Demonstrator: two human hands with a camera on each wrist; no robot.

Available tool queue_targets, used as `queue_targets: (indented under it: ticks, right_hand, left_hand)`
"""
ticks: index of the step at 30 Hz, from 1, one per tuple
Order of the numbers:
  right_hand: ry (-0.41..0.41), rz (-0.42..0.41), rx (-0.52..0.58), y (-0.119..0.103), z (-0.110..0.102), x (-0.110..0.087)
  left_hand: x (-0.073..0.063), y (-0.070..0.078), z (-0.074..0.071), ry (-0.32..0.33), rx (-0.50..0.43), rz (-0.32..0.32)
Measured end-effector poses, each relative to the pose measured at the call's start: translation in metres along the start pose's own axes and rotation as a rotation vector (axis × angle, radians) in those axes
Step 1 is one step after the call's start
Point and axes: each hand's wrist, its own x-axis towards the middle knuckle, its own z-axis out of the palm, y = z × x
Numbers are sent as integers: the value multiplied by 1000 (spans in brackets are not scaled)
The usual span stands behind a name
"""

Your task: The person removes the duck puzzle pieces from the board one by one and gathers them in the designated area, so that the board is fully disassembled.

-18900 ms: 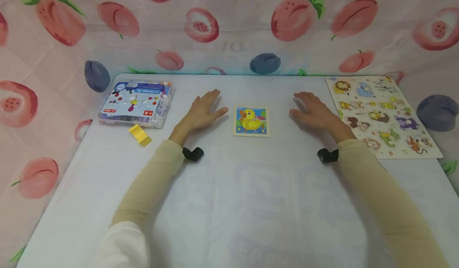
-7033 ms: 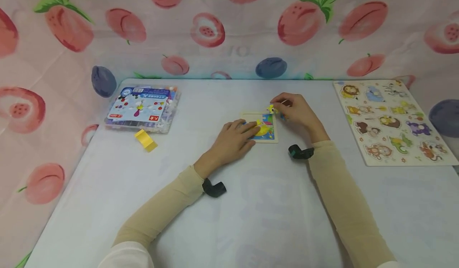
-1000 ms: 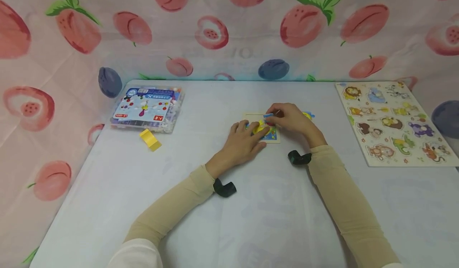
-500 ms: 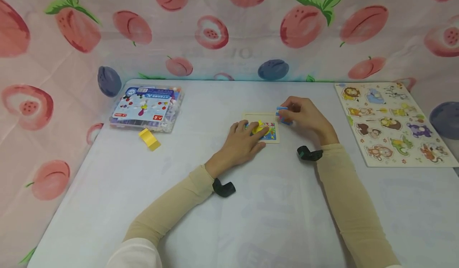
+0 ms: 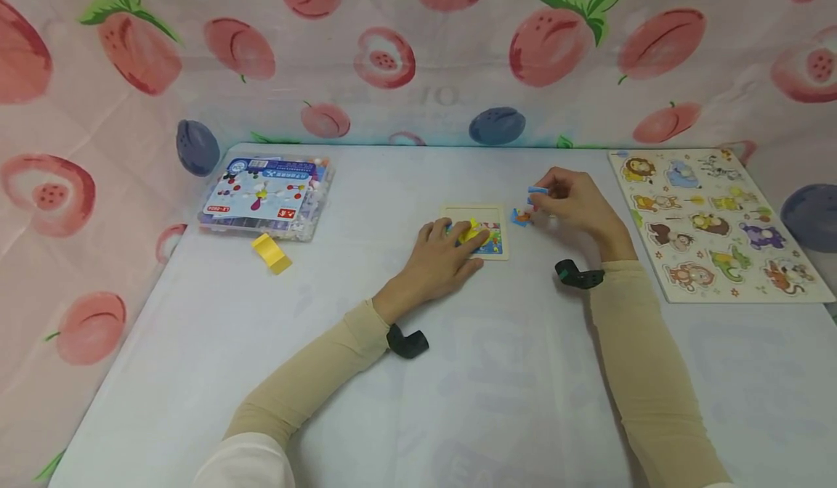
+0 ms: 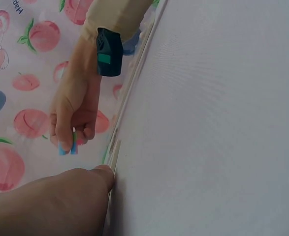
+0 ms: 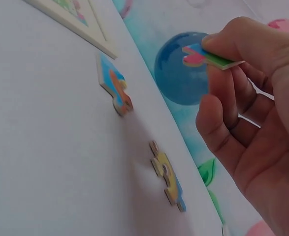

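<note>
My left hand (image 5: 439,261) rests with spread fingers on a small duck jigsaw puzzle, whose wooden tray (image 5: 467,212) shows a bare strip along the top. Yellow and blue pieces show between the fingers. To the right, my right hand (image 5: 575,201) pinches a puzzle piece (image 7: 208,56) between thumb and fingers, raised off the table; it is blue, green and pink. Just right of the tray lies a blue and orange piece (image 5: 520,218). The right wrist view shows a yellow and blue piece (image 7: 168,177) on the table below the hand; in the head view the hand hides it.
A clear plastic box (image 5: 264,194) with a printed label stands at the back left. Beside it lies a folded yellow strip (image 5: 271,253). A large animal puzzle board (image 5: 719,226) lies on the right. Fruit-patterned cloth (image 5: 431,52) hangs behind the white table.
At first the puzzle was whole and both hands lay apart from it. Pieces have since come out. In the last second my right hand drew a piece away rightward; my left hand stayed put.
</note>
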Motion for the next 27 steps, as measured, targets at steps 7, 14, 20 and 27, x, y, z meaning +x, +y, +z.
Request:
queue_targets:
  ticks: [7,14,20,27]
  right_hand:
    - [62,91,-30,7,-15,-6]
    - [68,155,-121,14,-26,-11]
    - [47,208,-216,15,-35,-16]
    - [-40,246,-292,18,-46,-20]
  left_hand:
    - [0,0,-2,-2,-3,3]
    - [0,0,-2,-10,-12,3]
    - [0,0,-2,-13,-9,0]
    - [-1,0,-1,-11,-6,-2]
